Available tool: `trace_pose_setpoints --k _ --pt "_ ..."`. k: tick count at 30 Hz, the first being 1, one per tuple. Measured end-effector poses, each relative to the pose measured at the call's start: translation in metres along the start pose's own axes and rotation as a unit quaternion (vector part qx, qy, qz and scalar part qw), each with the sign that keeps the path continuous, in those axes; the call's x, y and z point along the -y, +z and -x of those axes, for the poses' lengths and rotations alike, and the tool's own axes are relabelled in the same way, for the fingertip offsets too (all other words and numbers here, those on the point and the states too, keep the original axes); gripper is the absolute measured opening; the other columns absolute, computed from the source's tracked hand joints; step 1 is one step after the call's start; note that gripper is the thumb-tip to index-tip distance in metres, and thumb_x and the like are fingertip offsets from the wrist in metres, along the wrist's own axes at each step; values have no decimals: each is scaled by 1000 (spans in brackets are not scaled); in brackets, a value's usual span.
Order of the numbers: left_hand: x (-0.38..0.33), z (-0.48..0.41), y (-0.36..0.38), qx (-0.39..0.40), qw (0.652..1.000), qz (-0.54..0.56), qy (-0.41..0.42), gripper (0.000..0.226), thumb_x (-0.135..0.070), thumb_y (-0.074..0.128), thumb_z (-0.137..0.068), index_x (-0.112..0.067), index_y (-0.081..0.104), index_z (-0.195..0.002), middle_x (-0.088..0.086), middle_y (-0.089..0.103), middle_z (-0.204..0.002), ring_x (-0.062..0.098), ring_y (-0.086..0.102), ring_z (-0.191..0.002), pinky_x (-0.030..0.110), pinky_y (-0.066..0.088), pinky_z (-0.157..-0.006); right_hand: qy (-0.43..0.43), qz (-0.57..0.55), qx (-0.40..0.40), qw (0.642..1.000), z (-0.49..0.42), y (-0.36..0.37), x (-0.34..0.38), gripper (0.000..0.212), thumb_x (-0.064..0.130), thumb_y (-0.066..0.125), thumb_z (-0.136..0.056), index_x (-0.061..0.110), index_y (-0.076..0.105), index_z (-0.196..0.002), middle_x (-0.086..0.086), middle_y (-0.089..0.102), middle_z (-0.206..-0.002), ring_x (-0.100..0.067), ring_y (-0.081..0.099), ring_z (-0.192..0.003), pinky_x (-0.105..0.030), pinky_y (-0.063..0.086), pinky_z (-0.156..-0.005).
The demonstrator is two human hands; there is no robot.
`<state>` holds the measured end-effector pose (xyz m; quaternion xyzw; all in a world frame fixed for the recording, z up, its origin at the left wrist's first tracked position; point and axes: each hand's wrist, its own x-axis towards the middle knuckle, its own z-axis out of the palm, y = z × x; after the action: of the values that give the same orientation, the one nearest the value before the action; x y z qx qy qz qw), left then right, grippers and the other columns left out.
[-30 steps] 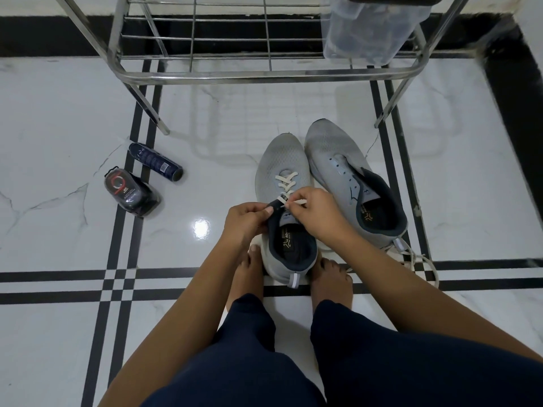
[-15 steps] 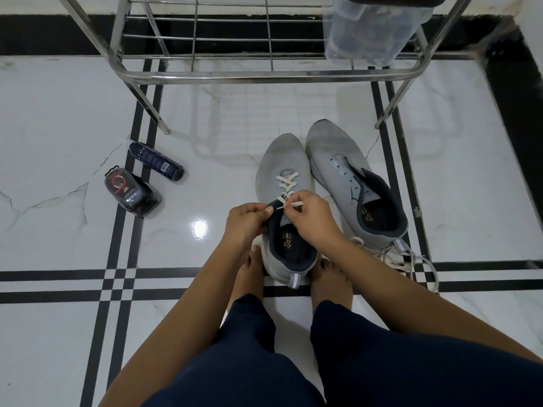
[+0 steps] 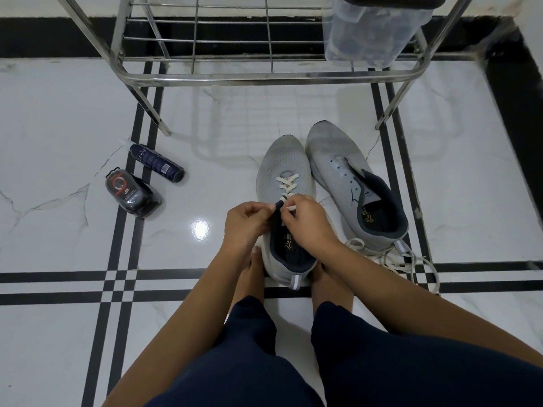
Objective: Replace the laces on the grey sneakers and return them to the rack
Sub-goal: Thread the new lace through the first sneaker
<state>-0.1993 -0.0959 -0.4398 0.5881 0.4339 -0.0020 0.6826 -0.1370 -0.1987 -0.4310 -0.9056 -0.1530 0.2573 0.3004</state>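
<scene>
Two grey sneakers stand side by side on the floor. The left sneaker (image 3: pixel 282 168) sits between my bare feet and has a cream lace (image 3: pixel 286 185) crossed through its front eyelets. My left hand (image 3: pixel 246 227) pinches the dark tongue at the shoe's throat. My right hand (image 3: pixel 308 224) pinches the lace end just beside it. The right sneaker (image 3: pixel 346 168) has empty eyelets and lies slightly tilted outward. A loose pile of cream lace (image 3: pixel 390 259) lies on the floor behind its heel.
A steel wire rack (image 3: pixel 264 74) stands just beyond the shoes, with a clear plastic box (image 3: pixel 373 33) on its right end. A dark spray can (image 3: pixel 157 163) and a wrapped dark pack (image 3: pixel 132 195) lie on the white marble floor at the left.
Both hands shifted slightly toward the toe along the shoe's throat. More of the loose lace behind the right sneaker has come into sight.
</scene>
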Motion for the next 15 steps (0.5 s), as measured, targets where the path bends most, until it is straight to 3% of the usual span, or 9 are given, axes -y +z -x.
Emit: trace_pose_setpoints --k 2,4,6,8,10,12,13,14,15 --pt "0 1 0 30 997 60 -23 11 -13 61 -89 -4 67 -93 7 67 -77 11 64 -65 20 53 -61 16 -43 -1 999 -1 -1 -2 17 20 52 -94 11 63 -102 -6 55 -111 -22 60 -96 -25 44 -80" --pt "1 -3 5 37 999 23 -16 9 -10 59 -89 -5 66 -92 7 66 -80 16 63 -72 22 52 -64 7 -69 -5 998 3 -4 -4 17 20 56 -93 11 65 -103 -1 48 -105 -21 56 -102 -18 39 -83" --pt "-1 -8 9 17 1000 -17 1 8 -8 57 -90 -9 63 -86 7 65 -80 19 61 -77 25 52 -69 -27 3 -35 999 8 -8 -7 23 25 60 -89 13 65 -108 1 43 -106 -22 45 -111 -23 36 -93" --pt "-9 -9 6 -20 997 71 -2 12 -1 47 -93 -3 57 -89 9 63 -79 22 63 -74 28 55 -66 -69 118 -101 985 15 -12 -9 24 29 62 -87 16 64 -107 -2 47 -112 -24 39 -112 -32 30 -92" --pt "-20 -10 -11 -88 962 257 -1 14 5 39 -95 4 53 -92 13 60 -80 21 66 -71 27 57 -63 -89 143 -126 978 19 -15 -10 19 28 62 -87 11 64 -96 -6 53 -106 -26 44 -107 -34 31 -87" --pt "-23 -14 -28 -157 887 433 -4 15 1 38 -97 0 50 -89 14 58 -82 20 64 -73 28 59 -69 -88 132 -92 983 20 -14 -10 21 28 60 -89 8 62 -92 -8 56 -100 -25 50 -100 -34 35 -86" --pt "-21 -16 -31 -166 869 467 -5 14 -1 39 -98 -2 50 -90 13 58 -85 18 64 -74 28 59 -70 -82 123 -72 986 21 -13 -9 22 29 60 -89 7 61 -92 -8 56 -99 -24 51 -98 -33 37 -84" --pt "-20 -14 -29 -149 877 457 -14 10 -3 43 -97 -2 51 -92 11 58 -88 16 63 -75 25 58 -68 -73 110 -61 989 21 -12 -9 22 29 60 -89 7 59 -93 -8 55 -98 -23 52 -96 -33 38 -82" --pt "-16 -10 -21 -111 913 390 -31 7 -4 48 -95 -5 54 -93 7 59 -91 13 61 -76 21 55 -66 -63 91 -64 992 21 -12 -9 21 28 60 -89 7 57 -93 -8 54 -96 -23 52 -93 -33 40 -80"
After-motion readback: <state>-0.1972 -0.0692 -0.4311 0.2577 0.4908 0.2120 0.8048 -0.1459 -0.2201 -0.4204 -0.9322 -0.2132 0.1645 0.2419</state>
